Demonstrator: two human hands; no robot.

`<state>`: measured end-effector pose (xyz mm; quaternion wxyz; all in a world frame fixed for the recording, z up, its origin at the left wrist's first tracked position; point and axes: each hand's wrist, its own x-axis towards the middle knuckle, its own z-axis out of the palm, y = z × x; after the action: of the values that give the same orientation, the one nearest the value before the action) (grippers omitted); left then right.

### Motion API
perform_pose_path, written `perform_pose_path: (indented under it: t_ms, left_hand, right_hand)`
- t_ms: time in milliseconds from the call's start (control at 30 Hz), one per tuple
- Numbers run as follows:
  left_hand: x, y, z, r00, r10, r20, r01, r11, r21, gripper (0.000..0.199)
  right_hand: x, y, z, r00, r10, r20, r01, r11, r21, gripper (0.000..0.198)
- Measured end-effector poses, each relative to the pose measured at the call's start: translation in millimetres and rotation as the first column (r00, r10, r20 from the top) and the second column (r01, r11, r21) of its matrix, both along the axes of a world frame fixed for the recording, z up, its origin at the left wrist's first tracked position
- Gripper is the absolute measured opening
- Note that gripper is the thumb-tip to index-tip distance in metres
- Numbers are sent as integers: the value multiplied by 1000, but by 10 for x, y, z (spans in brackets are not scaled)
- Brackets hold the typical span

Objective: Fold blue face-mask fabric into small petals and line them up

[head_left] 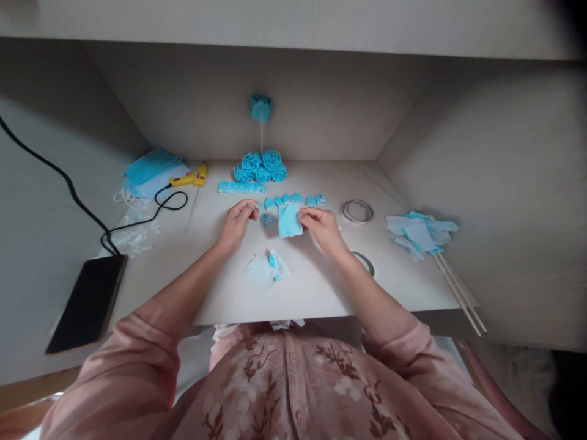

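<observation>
Between the thumb and fingers of my right hand (322,227) is a light blue piece of mask fabric (289,221), roughly rectangular and hanging flat. My left hand (238,223) is closed in a pinch to its left; what it holds, if anything, is too small to make out. Just beyond the hands runs a row of small folded blue pieces (283,200). A small blue folded piece (268,220) lies between the hands. Nearer my body are crumpled white and blue scraps (266,269).
Rolled blue fabric roses (261,166) sit at the back, below a blue piece on a stick (261,109). At left are face masks (153,171), a yellow glue gun (190,177) with its cord, and a phone (87,304). Tape rolls (357,211) and stick-mounted fabric flowers (420,234) lie right.
</observation>
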<state>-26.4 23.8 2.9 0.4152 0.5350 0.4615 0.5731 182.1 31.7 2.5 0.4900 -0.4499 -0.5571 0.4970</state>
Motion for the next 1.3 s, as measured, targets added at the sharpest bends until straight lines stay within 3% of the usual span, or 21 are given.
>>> perform_pose_path:
  t_ms: [233,500,833,1300]
  left_hand:
    - [-25,-5,5,996,-6,-89,10,999,46,18]
    - [-23,0,9,997,8,-77,-6,1000,25,17]
    - [-45,31,-69,999,41,-13,-41,999,-3,42]
    - [-21,48,-73,994,30,101,-24,998,-57,32]
  right_hand:
    - [0,-8,9,1000,6,-6,-6,1000,-6,18]
    - [8,-3,-2,1000,-1,21,1,1000,-15,20]
    - [-7,-18,32,1000,5,-11,-5,1000,-15,17]
    - [4,-12,42,1000,28,9,-27,1000,-14,21]
